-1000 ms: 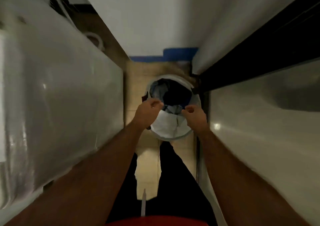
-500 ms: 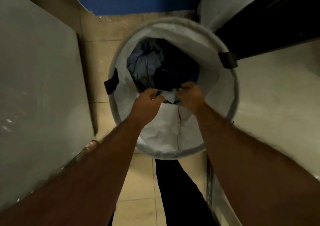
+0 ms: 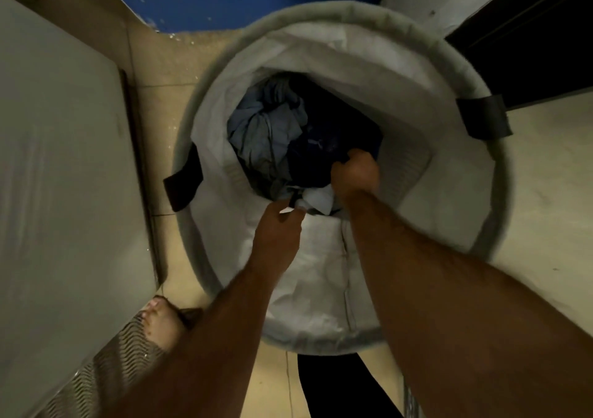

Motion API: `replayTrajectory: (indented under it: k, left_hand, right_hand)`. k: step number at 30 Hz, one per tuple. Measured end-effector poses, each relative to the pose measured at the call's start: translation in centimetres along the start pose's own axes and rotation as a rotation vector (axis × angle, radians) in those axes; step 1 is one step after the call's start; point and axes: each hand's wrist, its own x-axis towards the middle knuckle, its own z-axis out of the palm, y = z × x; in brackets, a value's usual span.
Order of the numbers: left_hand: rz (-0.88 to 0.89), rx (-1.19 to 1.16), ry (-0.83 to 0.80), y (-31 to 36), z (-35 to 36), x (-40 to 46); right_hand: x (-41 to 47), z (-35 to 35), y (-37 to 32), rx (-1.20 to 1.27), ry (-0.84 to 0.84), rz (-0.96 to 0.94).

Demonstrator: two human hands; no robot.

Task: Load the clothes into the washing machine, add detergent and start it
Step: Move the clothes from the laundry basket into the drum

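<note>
Inside the laundry basket (image 3: 481, 174), right hand (image 3: 354, 174) clenches dark clothes (image 3: 321, 148); left hand (image 3: 277, 234) seemingly pinches pale fabric (image 3: 317, 198).

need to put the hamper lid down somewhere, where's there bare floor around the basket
Bare tile lies left of the laundry basket, between its rim and the grey appliance side, running back to the blue wall base. Nearer, that strip narrows around the bare foot. The basket's right side is tight against the pale panel. Inside, both hands and clothes crowd it.

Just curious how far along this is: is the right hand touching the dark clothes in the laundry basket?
Touching. The head view shows the right hand closed into the dark clothes inside the laundry basket.
</note>
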Motion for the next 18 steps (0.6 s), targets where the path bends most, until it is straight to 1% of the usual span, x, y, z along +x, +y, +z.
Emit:
replayTrajectory:
  k: [3, 6, 10, 12, 15, 18]
  left_hand:
    - [-0.001, 0.018, 0.000, 1.1, -0.7, -2.4]
    - [0.044, 0.051, -0.003, 4.2, -1.3, -5.9]
    - [0.135, 0.081, -0.019, 8.8, -2.4, -10.6]
    - [0.144, 0.069, -0.015, 10.9, -2.9, -13.2]
    - [0.152, 0.063, 0.006, 13.1, -3.6, -16.7]
    - [0.193, 0.062, -0.001, 14.8, -5.1, -21.1]
  right_hand:
    - [-3.1, -3.3, -1.0, 0.104, 0.090, -0.028]
    - [-6.7, -7.9, -2.5, 0.160, 0.161, -0.082]
    - [-12.3, -13.7, -4.9, 0.151, 0.155, -0.155]
    - [-15.2, -16.3, -6.0, 0.158, 0.156, -0.185]
    - [-19.3, -19.8, -8.3, 0.201, 0.168, -0.207]
    - [-23.4, -23.3, -10.7, 0.273, 0.217, -0.222]
